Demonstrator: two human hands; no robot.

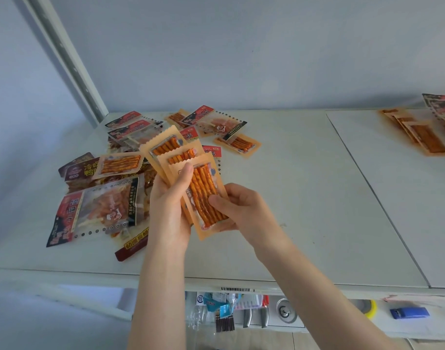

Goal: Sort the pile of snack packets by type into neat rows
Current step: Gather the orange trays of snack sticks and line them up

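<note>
Left hand (169, 198) fingers pinch three fanned orange stick packets (181, 160); right hand (237, 205) grips the nearest one, probably squaring same-type packets for the far-right row (418, 133).

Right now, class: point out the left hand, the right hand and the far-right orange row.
left hand (169, 205): head view, middle of hand.
right hand (244, 207): head view, back of hand.
far-right orange row (428, 138): head view, nearest packet.

We count orange stick packets (203, 195): three held, three at 10 o'clock, three at 2 o'clock; red-labelled packets (97, 210): at least five.
</note>
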